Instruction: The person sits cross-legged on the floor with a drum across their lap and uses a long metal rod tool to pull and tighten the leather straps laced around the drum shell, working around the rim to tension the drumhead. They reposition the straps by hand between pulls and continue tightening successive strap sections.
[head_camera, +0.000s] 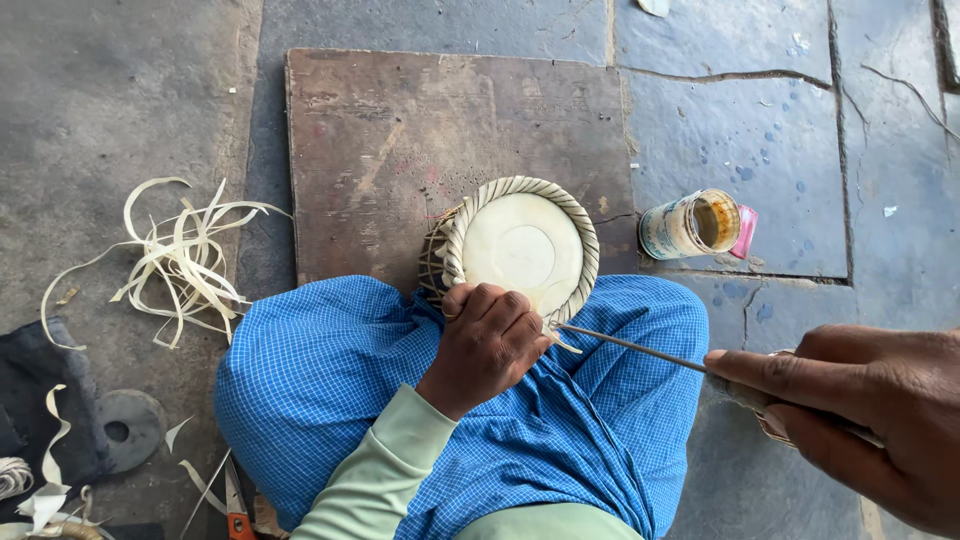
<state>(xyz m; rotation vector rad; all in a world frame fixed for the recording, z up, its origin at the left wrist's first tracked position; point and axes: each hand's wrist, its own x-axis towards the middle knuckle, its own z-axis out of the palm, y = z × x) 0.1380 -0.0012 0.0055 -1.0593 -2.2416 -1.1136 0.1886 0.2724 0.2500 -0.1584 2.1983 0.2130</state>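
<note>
as the left hand (488, 345) clamps the near rim, the small woven basket (520, 248) looks light & stiff; right hand (860, 420) grips a thin awl (630, 347).

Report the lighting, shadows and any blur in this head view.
Head view: soft, even daylight, no glare, only faint shadows; the left hand and woven basket are sharp; the right hand, close to the lens, looks slightly soft and oversized.

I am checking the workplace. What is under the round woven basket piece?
The woven basket piece leans on a worn wooden board and the blue-clad knees. The left hand covers its lower edge, so the contact there is hidden.
</note>
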